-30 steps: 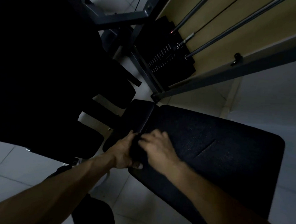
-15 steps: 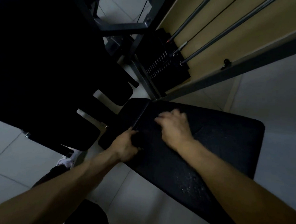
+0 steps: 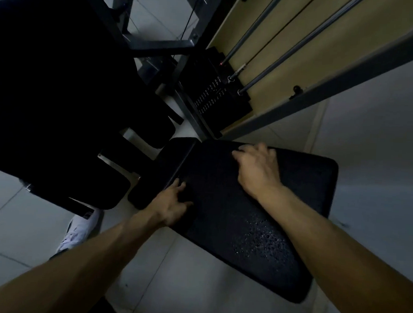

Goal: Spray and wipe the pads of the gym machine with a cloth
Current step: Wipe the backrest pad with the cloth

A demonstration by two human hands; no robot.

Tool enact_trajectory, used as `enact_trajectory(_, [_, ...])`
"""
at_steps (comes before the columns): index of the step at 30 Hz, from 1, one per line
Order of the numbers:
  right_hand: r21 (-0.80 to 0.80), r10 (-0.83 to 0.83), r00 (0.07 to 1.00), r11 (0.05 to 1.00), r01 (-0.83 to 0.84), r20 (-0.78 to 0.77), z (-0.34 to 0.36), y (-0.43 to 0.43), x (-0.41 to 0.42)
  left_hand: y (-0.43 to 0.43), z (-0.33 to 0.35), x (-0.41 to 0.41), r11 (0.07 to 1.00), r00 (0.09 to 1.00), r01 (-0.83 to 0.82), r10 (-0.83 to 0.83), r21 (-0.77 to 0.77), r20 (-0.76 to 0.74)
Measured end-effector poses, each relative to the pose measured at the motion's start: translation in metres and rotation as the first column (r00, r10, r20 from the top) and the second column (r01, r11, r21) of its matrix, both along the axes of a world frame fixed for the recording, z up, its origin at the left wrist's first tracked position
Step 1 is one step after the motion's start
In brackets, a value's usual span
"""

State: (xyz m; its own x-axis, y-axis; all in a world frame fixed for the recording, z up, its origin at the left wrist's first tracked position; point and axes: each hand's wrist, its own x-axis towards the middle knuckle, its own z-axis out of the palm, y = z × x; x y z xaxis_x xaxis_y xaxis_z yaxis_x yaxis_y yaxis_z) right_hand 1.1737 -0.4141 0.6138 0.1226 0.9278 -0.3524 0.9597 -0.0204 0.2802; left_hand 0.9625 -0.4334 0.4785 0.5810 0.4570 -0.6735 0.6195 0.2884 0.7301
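The head camera looks steeply down in dim light at a black seat pad point(image 3: 221, 219), a broad rounded rectangle that runs from the middle of the picture down toward the lower right, above a pale tiled floor point(image 3: 189, 289). The right hand point(image 3: 257, 168) lies palm down on the far part of this pad, close to its far edge. Its fingers are bent at the knuckles and point left, pressing on the surface. In this light it is not possible to tell whether a dark cloth is bunched under it or gripped in it. The left hand point(image 3: 172, 202) rests on the pad's left edge with its fingers spread and fairly straight. The fingertips reach the seam where the seat pad meets a smaller black pad point(image 3: 156, 173) just beside it, and the thumb points right across the surface. A patch of glistening droplets point(image 3: 258, 240) sits on the near half of the seat pad, between the two forearms and well apart from both hands. The cloth itself cannot be made out against the black upholstery. At upper left a large dark cushion point(image 3: 51, 88) fills much of the picture, with further dark padded pieces below it. Behind the seat pad stands a black weight stack point(image 3: 211, 96), with two metal guide rods point(image 3: 290, 53) rising from it beside a beige wall point(image 3: 326, 43). A grey frame beam point(image 3: 348, 77) slants across the upper right. A white shoe point(image 3: 79, 228) shows on the floor at lower left, just beside the left forearm.
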Motion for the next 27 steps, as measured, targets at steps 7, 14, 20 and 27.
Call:
enact_trajectory(7, [-0.197,0.258,0.886,0.915,-0.352,-0.385,-0.001,-0.074,-0.041,0.01,0.012,0.0,1.0,0.999,-0.01,0.011,0.008,-0.039])
enact_trajectory(14, [0.136,-0.052,0.994,0.989,0.065,-0.097,0.03,-0.008,0.05,0.003,0.044,0.037,0.993,0.991,0.115,-0.116,0.03,0.058])
enact_trajectory(20, [-0.009,0.198,0.914,0.977,-0.215,-0.355,0.014,-0.093,-0.024,0.001,0.043,0.034,0.99,0.988,0.138,-0.14,0.033,0.068])
enact_trajectory(27, [0.06,0.053,0.979,0.997,-0.042,-0.196,0.057,-0.039,0.069,0.004,0.044,0.031,0.987,0.984,0.162,-0.161,-0.012,0.071])
